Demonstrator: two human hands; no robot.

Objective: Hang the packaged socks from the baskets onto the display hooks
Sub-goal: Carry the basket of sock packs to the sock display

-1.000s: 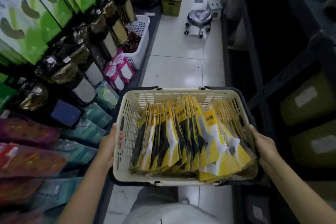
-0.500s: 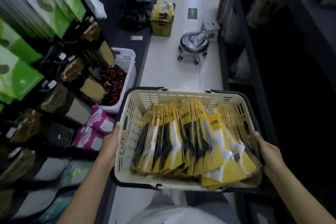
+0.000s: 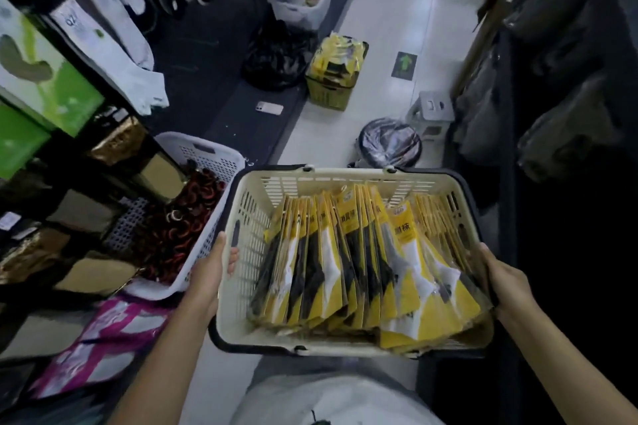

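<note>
1. While the packaged socks (image 3: 359, 262) stand upright in tight rows, yellow cards with dark and white socks behind clear film, they fill most of the cream basket (image 3: 257, 217); none is out of it yet.
2. The basket is carried at waist height over the aisle floor (image 3: 390, 21), level, with its dark handles folded down along the rim.
3. Left hand (image 3: 207, 276): wrapped on the basket's left wall near the rim, thumb on top; fingers (image 3: 233, 257) curl through to the inside of the slotted wall. Closed on the basket.
4. Right hand (image 3: 507, 283): clasped on the right wall, thumb over the rim, touching the outermost packs; the remaining digits are hidden below. Gripping the basket as well.
5. Step in hand, as judged: transport, stock being brought to the display; hanging has not begun.
6. Surroundings: white basket (image 3: 203, 162) with dark red items just left of the carried one; further up the aisle a yellow crate (image 3: 331, 93) heaped with similar yellow packs, a round stool (image 3: 390, 145), a phone (image 3: 269, 108) on the dark ledge.
7. Sock displays hang along the left rack (image 3: 114, 21); no bare hook can be made out, too dark and blurred.
8. Next move likely calls for setting the basket down or shifting it to one arm, freeing a hand to pinch a single pack by its card top and find the hang hole.
9. Risk: packs are slick and packed tight; pulling one may drag its neighbours.
</note>
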